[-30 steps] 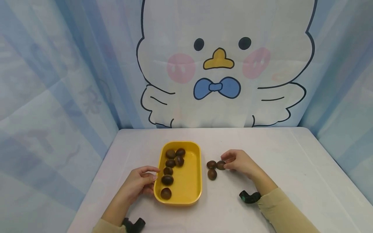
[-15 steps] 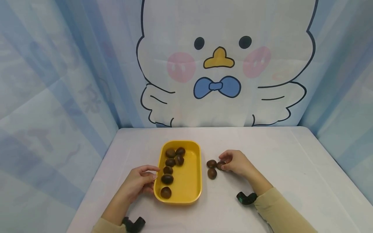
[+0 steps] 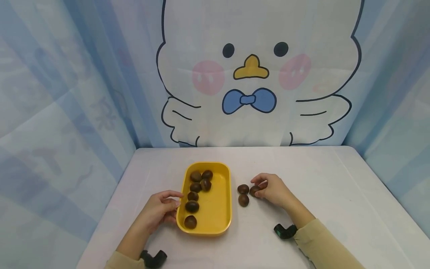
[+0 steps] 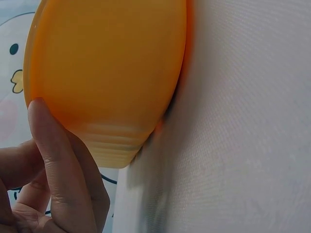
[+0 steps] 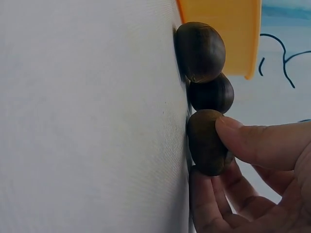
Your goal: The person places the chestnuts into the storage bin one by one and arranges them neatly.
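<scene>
A yellow tray (image 3: 216, 209) lies on the table, with several brown chestnuts (image 3: 192, 206) along its left side and far end. My left hand (image 3: 158, 211) rests against the tray's left edge. In the left wrist view, a digit (image 4: 48, 131) lies against the tray's outer wall (image 4: 112, 73). To the right of the tray, my right hand (image 3: 273, 189) grips a chestnut (image 5: 206, 141) between thumb and fingers. This chestnut still looks to be at table height. Two other chestnuts, one farther back (image 3: 243, 189) and one nearer (image 3: 243, 200), lie just left of it.
The white table (image 3: 319, 179) extends to both sides and in front of the tray. Behind it hangs a curtain (image 3: 255, 127) printed with a cartoon bird. A black wrist device (image 3: 285, 231) sits at my right cuff, and another black device (image 3: 153, 259) at my left.
My right hand has shifted slightly left, and its fingers have closed further around the chestnut. My left hand stays at the tray, and the other chestnuts keep their places.
</scene>
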